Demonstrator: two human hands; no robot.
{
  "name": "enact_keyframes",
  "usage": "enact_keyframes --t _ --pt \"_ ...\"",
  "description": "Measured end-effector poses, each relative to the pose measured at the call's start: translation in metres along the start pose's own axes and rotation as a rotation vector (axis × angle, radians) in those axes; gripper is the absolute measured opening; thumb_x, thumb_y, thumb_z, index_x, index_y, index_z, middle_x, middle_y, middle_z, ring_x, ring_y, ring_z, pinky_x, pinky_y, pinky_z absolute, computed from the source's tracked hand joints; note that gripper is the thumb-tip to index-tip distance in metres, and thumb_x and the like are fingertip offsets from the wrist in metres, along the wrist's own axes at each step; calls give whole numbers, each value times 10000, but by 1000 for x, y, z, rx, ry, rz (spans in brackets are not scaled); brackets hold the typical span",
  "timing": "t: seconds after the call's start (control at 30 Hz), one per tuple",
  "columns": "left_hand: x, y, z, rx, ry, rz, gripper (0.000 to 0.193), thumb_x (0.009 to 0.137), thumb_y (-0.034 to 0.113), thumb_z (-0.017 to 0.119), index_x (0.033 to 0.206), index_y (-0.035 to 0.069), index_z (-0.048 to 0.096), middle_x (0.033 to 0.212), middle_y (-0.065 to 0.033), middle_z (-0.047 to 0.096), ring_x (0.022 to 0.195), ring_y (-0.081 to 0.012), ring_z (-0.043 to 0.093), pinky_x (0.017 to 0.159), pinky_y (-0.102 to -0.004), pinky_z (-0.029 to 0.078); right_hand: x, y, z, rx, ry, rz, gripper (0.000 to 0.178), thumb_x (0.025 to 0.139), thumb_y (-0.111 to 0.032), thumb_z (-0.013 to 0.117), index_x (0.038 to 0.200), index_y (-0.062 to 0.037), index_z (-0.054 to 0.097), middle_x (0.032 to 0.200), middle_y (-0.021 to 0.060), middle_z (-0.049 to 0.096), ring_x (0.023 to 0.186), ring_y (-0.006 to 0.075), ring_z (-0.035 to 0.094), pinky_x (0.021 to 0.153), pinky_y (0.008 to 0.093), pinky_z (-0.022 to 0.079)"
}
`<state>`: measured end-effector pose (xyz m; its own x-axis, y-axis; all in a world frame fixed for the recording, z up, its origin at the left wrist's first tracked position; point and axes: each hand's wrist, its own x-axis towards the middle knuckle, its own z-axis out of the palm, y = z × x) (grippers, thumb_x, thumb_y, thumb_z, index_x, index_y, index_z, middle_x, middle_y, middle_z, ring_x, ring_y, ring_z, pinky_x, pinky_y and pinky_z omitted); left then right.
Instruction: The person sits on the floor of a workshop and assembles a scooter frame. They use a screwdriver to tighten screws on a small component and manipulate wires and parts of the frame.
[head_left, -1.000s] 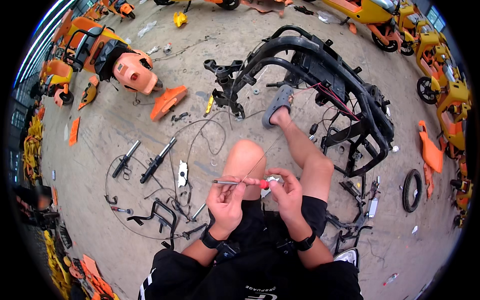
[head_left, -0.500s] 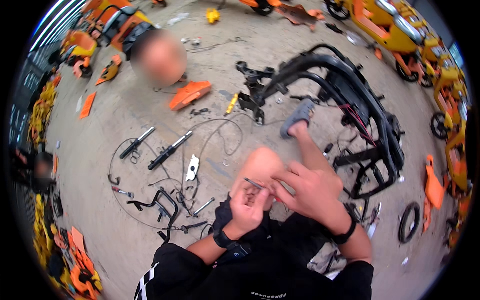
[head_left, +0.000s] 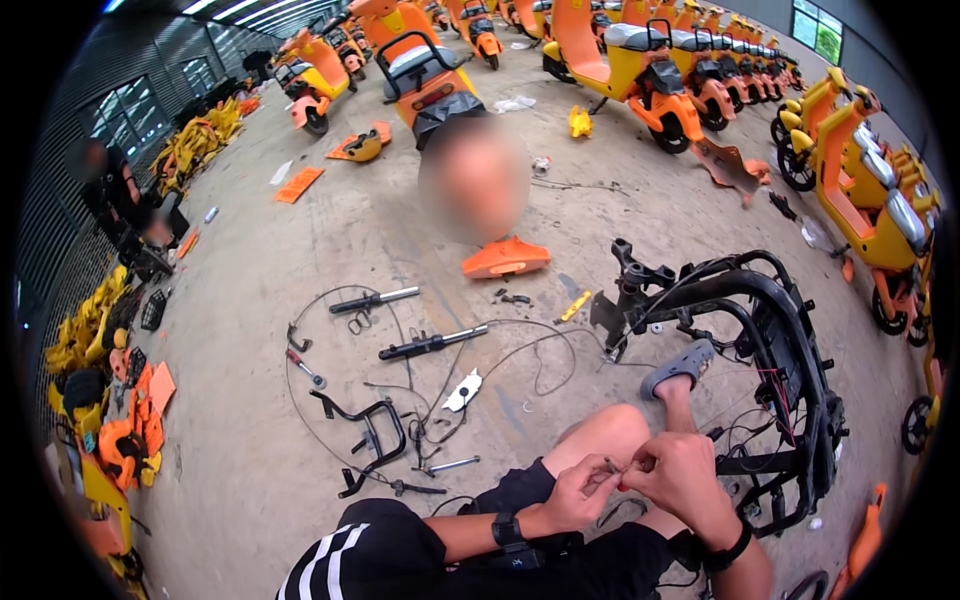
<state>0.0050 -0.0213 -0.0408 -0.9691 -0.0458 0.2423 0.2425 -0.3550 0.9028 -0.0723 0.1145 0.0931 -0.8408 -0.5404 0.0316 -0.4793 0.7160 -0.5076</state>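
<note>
In front of my raised knee (head_left: 615,425), my two hands meet. My left hand (head_left: 578,498) is closed, pinching a short, thin dark metal rod (head_left: 611,465) between thumb and fingers. The fingers of my right hand (head_left: 680,472) are bent and pressed together close to that rod; what they grip is mostly hidden. A bit of red shows between the hands, too small to name. Right of my legs stands a bare black scooter frame (head_left: 745,295) with loose wires. My foot in a grey clog (head_left: 682,366) rests beside it.
On the floor to the left lie two fork tubes (head_left: 435,344), a black tubular bracket (head_left: 388,440), a white plate (head_left: 463,390), a red-handled tool (head_left: 304,367) and cables. An orange panel (head_left: 506,259) lies farther off. Scooters (head_left: 650,75) fill the back; another person (head_left: 112,188) is far left.
The view has tilted up and turned left, so more of the scooters shows. My hands remain together, and the rod stays in my left fingers; my right fingers have closed in nearer to it.
</note>
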Motion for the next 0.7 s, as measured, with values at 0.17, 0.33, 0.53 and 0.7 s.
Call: enact_keyframes --t 0.17,0.33,0.53,0.7 --pt "-3 -6 -5 160 92 42 198 905 -31 593 1103 -31 587 977 -79 669 909 -133 649 787 -258 531 -7 4 18 13 171 -70 197 677 -190 784 720 -46 658 742 119 673 642 274 661 554 361 508" --pt "7 3 11 34 63 166 178 877 -127 573 1049 -97 534 1064 -154 626 999 -173 639 882 -281 529 -29 17 39 78 451 -143 151 665 -58 775 775 -57 673 684 38 640 541 198 613 486 286 481" --pt "5 -5 11 -40 7 174 182 889 -119 555 1061 -78 513 935 -139 672 886 -170 684 822 -280 558 -38 37 41 3 805 83 150 651 21 725 782 -35 679 678 32 623 490 97 520 450 241 406" --pt "4 -5 5 48 -14 186 188 881 -125 552 1058 -72 518 921 -150 688 871 -173 696 793 -290 574 -51 31 41 327 617 205 108 738 28 724 836 -4 695 687 -10 585 530 21 450 477 177 313"
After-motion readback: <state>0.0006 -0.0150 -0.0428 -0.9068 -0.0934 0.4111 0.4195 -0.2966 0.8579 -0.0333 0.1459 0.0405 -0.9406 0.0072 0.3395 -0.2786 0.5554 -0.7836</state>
